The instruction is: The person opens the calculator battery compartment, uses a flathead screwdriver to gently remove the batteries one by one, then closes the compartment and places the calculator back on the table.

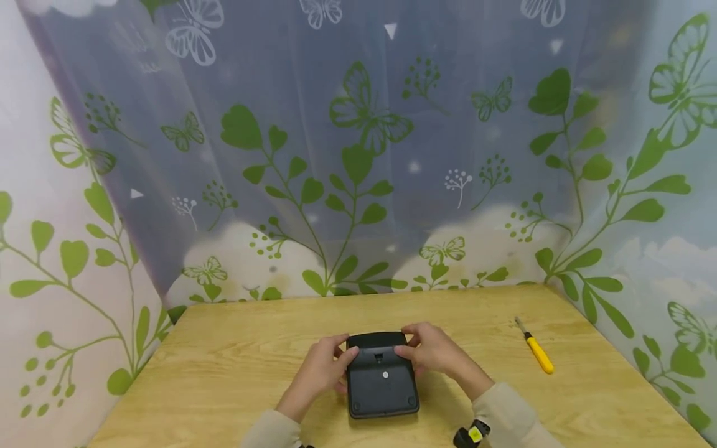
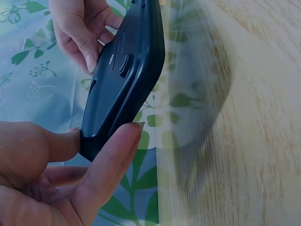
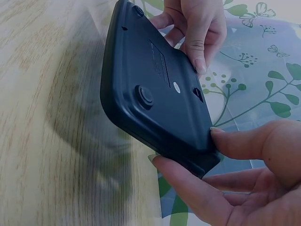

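A black plastic device, its underside toward me, is held just above the table by both hands. Round rubber feet, a small white sticker and a latch-like notch show on it. My left hand pinches its far left corner, thumb on the underside and fingers beneath. At the far right corner, my right hand grips it the same way. In the left wrist view, the device is tilted above the wood. The right wrist view shows the device's rubber feet closer; its other face is hidden.
A screwdriver with a yellow handle lies on the wooden table to the right, its metal tip pointing away. Tiny dark specks lie near that tip. A curtain printed with leaves and butterflies hangs behind the table and along both sides.
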{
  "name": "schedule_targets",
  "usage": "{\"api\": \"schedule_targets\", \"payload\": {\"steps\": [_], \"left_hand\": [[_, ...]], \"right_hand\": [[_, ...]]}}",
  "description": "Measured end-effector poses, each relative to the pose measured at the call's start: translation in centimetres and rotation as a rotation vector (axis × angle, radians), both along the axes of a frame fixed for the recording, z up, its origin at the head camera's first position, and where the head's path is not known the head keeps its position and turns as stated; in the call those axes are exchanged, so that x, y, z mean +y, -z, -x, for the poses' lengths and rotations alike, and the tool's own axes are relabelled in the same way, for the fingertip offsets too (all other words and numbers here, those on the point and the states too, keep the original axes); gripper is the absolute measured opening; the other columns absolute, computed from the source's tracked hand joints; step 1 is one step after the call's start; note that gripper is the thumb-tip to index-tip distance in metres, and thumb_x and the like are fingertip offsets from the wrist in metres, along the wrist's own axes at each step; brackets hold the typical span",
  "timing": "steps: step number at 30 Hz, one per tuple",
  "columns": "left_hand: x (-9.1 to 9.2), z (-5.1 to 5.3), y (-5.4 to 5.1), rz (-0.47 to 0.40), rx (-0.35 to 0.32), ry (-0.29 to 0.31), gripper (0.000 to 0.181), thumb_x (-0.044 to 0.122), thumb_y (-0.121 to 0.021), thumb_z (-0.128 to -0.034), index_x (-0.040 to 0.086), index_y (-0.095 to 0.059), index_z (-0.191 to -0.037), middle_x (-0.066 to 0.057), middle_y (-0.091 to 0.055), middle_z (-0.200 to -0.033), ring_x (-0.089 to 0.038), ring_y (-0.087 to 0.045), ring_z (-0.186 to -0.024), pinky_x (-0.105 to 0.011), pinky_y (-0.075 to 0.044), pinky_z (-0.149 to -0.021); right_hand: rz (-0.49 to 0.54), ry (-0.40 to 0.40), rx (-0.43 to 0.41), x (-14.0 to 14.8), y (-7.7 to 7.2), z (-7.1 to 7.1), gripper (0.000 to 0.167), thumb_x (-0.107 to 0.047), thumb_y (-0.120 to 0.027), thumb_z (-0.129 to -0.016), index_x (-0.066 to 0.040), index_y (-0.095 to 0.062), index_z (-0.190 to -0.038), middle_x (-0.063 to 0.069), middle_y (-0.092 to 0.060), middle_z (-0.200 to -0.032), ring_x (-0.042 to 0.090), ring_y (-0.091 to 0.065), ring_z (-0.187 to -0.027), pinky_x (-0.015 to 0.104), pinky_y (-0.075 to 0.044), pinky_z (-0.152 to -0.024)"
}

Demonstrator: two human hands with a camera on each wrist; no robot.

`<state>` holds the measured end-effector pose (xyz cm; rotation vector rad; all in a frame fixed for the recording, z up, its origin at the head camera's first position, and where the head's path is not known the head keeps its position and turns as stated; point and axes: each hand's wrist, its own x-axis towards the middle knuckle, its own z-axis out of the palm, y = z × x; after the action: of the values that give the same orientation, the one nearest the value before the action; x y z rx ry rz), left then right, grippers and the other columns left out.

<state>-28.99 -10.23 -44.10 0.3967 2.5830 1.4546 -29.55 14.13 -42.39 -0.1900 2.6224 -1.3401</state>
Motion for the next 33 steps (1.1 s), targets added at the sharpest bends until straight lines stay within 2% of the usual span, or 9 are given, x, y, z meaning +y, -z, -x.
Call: {"api": "schedule_targets", "payload": {"steps": [5,12,19,25,33], "left_hand": [[0.1,-0.1,0.4,0.003,-0.027,-0.018,0.063,0.022,-0.063,-0.1050,-0.015,-0.038,-0.151,-0.022,-0.066,-0.106,-0.018,-0.067,-0.054,-0.039,-0.064,-0.052],[0.1,0.1,0.3,-0.013,-0.033,-0.003,0.063,0.022,-0.063,-0.1046,-0.015,-0.040,-0.150,-0.021,-0.067,-0.105,-0.018,-0.067,-0.059,-0.039,-0.064,-0.052],[-0.2,0.2,0.3,-0.022,-0.071,0.011,0.063,0.022,-0.064,-0.1044,-0.015,-0.040,-0.149,-0.020,-0.066,-0.106,-0.018,-0.067,-0.060,-0.040,-0.065,-0.054],[-0.2,0.4,0.3,-0.046,-0.060,0.013,0.063,0.022,-0.063,-0.1045,-0.016,-0.040,-0.149,-0.021,-0.065,-0.108,-0.018,-0.068,-0.061,-0.040,-0.065,-0.054],[0.0,0.9,0.5,-0.045,-0.052,0.022,0.063,0.021,-0.065,-0.1039,-0.018,-0.041,-0.147,-0.018,-0.065,-0.099,-0.018,-0.067,-0.060,-0.039,-0.065,-0.052]], "right_hand": [[0.006,-0.014,-0.008,0.2,0.4,0.0,0.056,-0.012,-0.072,-0.097,0.007,-0.052,-0.146,0.016,-0.071,-0.103,0.021,-0.070,-0.068,0.041,-0.065,-0.060],[0.018,-0.033,-0.008,0.4,0.6,0.2,0.057,-0.012,-0.072,-0.097,0.009,-0.050,-0.146,0.017,-0.070,-0.102,0.021,-0.070,-0.070,0.042,-0.066,-0.061],[0.030,-0.054,-0.021,0.5,0.8,0.3,0.057,-0.012,-0.071,-0.098,0.011,-0.049,-0.146,0.016,-0.070,-0.101,0.021,-0.071,-0.068,0.042,-0.066,-0.060],[0.021,-0.066,-0.018,0.5,0.6,0.6,0.058,-0.013,-0.070,-0.099,0.010,-0.048,-0.147,0.016,-0.070,-0.103,0.021,-0.071,-0.068,0.042,-0.066,-0.060],[0.028,-0.087,-0.046,0.9,0.6,1.2,0.056,-0.013,-0.069,-0.100,0.011,-0.049,-0.146,0.017,-0.068,-0.104,0.022,-0.072,-0.068,0.041,-0.066,-0.061]]}}
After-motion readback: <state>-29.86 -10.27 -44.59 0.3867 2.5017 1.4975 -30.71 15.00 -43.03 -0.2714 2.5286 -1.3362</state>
